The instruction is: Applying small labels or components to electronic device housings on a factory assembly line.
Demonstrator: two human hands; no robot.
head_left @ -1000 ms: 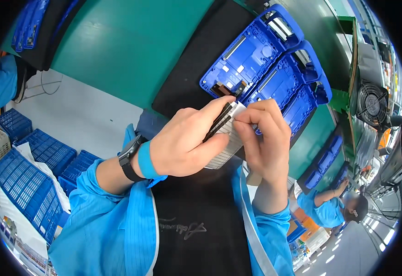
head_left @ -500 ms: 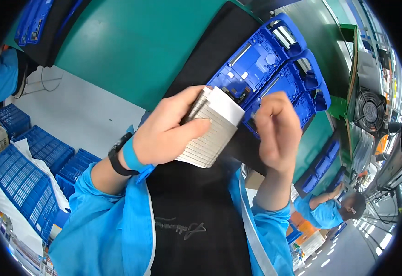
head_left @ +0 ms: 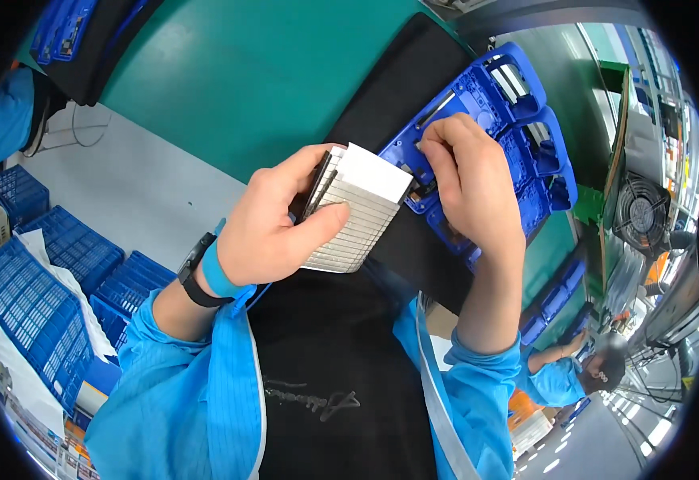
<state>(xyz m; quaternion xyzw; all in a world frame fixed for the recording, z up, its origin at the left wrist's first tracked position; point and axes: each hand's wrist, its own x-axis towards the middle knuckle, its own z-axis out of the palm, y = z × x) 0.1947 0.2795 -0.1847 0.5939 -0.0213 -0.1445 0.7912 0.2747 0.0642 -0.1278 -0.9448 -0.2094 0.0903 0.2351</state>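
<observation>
Probably light and bendy, best held by its edges, the strip stack [head_left: 357, 228] sits left of the blue case [head_left: 489, 120], pinched in the left hand [head_left: 269, 220]; the right hand's [head_left: 477, 184] fingers press together, contents unclear.

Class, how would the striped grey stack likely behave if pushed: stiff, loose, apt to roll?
The striped grey stack is probably fairly stiff as a bundle: it shows little sag in the left hand. Its layers might slide, since separate edges show along one side. Being flat-faced, it seems unlikely to roll.
</observation>
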